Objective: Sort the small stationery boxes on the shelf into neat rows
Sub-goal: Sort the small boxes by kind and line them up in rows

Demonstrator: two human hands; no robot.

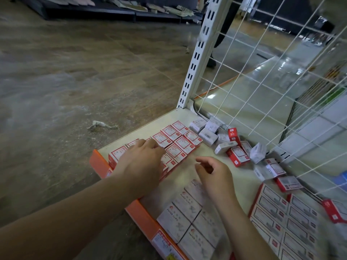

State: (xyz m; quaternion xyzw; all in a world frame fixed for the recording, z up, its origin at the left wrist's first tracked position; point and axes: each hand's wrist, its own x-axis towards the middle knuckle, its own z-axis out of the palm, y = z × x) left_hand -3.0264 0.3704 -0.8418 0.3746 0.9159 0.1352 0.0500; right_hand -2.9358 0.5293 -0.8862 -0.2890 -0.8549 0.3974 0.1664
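Worn wood-look flooring is stretching away at the left, with a crumpled scrap of paper [102, 125] lying near the shelf [142, 126], a low cream board edged by an orange price strip [142, 212].

On the shelf's left part, red-and-white stationery boxes [180, 145] are lying in two tidy rows running toward the slotted upright [197, 59]. The left hand [144, 156] is resting palm-down on the near end of those rows, fingers mostly straight and together, pressing rather than gripping; whether a fingertip is hooking a box edge I cannot tell. To do this step well, it should be pushing flat and evenly so the rows are squaring up without any box riding over its neighbour.

The right hand [212, 173] is hovering above bare shelf, fingers loosely curled and a little apart, holding nothing. Below it, white paper-clip boxes [187, 218] are sitting in a block.

Further right, loose boxes [236, 147] are lying jumbled against the wire grid [272, 91], waiting to be sorted, beside another tidy block [281, 218].
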